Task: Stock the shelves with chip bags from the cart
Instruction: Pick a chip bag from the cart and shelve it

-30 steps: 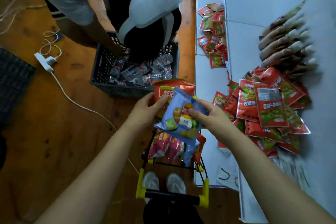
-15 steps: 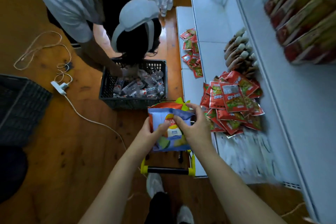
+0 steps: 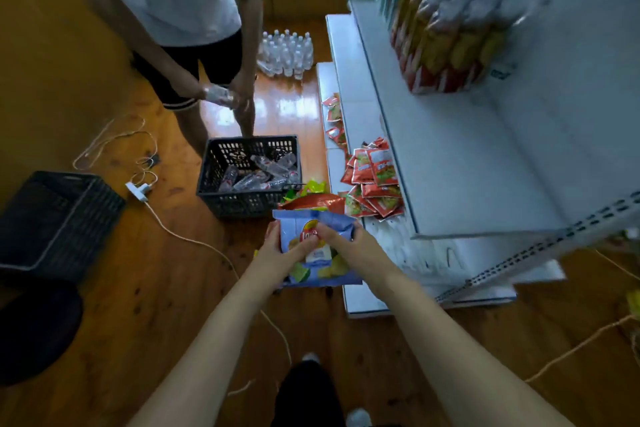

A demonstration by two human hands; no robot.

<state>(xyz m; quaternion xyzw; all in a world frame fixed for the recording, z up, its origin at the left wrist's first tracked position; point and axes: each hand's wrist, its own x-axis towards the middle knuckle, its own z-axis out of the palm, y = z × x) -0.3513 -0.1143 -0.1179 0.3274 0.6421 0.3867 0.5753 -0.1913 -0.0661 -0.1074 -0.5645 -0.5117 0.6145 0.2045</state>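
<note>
1. Light-blue foil chip bag (image 3: 318, 253): held above the wooden floor, just left of the white metal shelves (image 3: 467, 156).
2. Left hand (image 3: 277, 253): grasping the bag's left side.
3. Right hand (image 3: 346, 246): gripping its top right.

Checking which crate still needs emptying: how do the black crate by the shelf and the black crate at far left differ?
The crate by the shelf holds loose water bottles; nothing shows inside the far-left crate, though its interior is dark. The first sits at the other person's feet, next to the shelving; the second sits apart, near the power strip. Both are black plastic, on the wooden floor.
</note>
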